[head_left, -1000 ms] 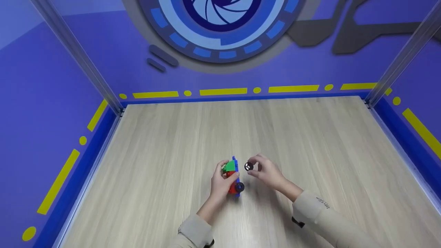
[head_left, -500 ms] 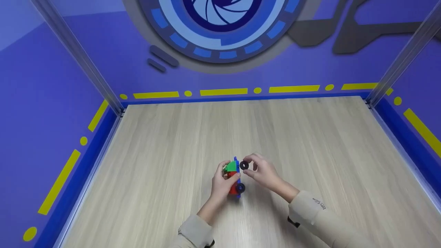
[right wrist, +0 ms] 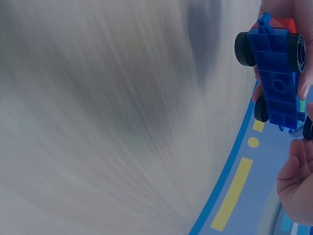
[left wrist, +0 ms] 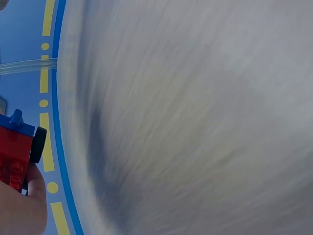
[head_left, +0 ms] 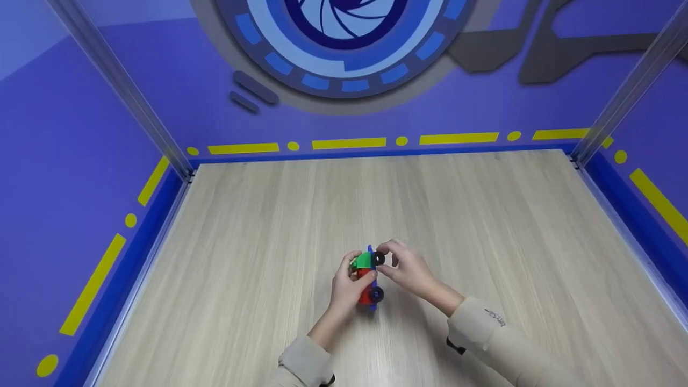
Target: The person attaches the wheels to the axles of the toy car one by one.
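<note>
My left hand [head_left: 346,284] grips a toy car [head_left: 365,295] with a blue chassis, a red body and a green block [head_left: 363,260] at its far end. Between thumb and fingertips, my right hand [head_left: 413,269] pinches a black wheel [head_left: 379,258] right at the chassis's far right side. In the right wrist view the blue underside [right wrist: 279,85] faces the camera, with three black wheels in place; the pinched wheel shows at the frame's edge. The left wrist view catches the red body [left wrist: 14,149] and one near wheel [left wrist: 38,145].
A wood-grain tabletop [head_left: 258,242] lies beneath both hands. Blue-purple panels with yellow dashes surround it, including the back wall [head_left: 344,121] and the left wall [head_left: 70,188]. Metal posts [head_left: 123,86] stand at the corners.
My right hand has moved left with the wheel, from a gap beside the car to right against the chassis. The left hand and car have shifted slightly right.
</note>
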`<state>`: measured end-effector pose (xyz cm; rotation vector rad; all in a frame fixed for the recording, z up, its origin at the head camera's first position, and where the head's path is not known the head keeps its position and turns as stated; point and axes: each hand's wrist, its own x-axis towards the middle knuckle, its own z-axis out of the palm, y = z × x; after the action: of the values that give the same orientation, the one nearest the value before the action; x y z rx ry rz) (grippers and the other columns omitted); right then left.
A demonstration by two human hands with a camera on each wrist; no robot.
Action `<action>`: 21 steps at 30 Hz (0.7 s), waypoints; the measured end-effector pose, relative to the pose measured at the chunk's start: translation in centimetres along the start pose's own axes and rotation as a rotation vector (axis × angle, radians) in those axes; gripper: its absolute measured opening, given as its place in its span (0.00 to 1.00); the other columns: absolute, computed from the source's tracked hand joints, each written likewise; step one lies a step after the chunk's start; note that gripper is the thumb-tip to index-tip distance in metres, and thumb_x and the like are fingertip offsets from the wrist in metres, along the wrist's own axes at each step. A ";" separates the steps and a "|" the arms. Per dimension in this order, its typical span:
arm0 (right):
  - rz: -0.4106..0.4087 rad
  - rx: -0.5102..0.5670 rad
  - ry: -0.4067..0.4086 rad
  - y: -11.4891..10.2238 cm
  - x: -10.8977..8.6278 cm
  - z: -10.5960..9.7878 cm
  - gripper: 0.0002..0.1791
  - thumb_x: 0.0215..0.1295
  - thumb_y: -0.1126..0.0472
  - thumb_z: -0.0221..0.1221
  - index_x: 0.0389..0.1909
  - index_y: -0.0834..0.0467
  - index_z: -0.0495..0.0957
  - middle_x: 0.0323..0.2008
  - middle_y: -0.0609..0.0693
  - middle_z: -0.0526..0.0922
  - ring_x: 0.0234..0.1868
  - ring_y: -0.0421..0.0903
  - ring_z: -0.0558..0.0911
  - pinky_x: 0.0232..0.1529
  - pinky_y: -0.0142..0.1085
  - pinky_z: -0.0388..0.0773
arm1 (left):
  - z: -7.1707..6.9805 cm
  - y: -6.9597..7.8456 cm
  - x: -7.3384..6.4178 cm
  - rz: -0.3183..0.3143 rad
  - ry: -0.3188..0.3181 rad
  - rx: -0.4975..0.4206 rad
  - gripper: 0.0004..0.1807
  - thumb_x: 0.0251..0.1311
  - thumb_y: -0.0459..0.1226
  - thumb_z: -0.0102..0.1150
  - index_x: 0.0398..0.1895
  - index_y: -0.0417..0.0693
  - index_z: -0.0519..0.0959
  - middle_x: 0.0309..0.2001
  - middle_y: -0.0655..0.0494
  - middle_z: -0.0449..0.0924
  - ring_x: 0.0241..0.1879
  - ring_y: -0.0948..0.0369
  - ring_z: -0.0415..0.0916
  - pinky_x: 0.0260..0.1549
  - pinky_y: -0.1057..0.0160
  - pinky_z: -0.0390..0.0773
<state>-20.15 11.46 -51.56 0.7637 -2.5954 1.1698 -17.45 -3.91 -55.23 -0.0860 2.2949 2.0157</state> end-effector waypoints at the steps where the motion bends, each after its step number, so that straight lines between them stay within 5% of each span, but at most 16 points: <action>1: -0.001 -0.005 0.000 0.0 0.0 0.0 0.15 0.46 0.68 0.64 0.37 0.59 0.75 0.33 0.49 0.76 0.28 0.47 0.74 0.28 0.28 0.71 | 0.0 0.0 0.0 -0.003 -0.002 -0.001 0.30 0.51 0.43 0.58 0.58 0.51 0.61 0.54 0.46 0.71 0.49 0.55 0.72 0.48 0.56 0.72; 13: -0.044 -0.070 -0.004 0.1 -0.2 0.0 0.16 0.45 0.66 0.65 0.38 0.58 0.75 0.33 0.49 0.76 0.27 0.47 0.75 0.27 0.28 0.71 | -0.4 2.4 -1.1 0.013 -0.054 -0.027 0.29 0.53 0.38 0.58 0.58 0.44 0.61 0.52 0.42 0.71 0.46 0.54 0.73 0.46 0.56 0.73; 21: -0.092 -0.136 0.007 0.1 -0.3 -0.1 0.16 0.45 0.66 0.65 0.37 0.57 0.75 0.34 0.48 0.76 0.29 0.39 0.74 0.27 0.27 0.71 | -0.4 0.4 -0.4 0.010 -0.116 -0.036 0.32 0.52 0.41 0.58 0.61 0.51 0.59 0.51 0.48 0.72 0.43 0.59 0.73 0.45 0.60 0.73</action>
<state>-19.99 11.70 -51.66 0.8388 -2.5727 0.9580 -17.08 -4.28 -54.73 0.0386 2.1940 2.0109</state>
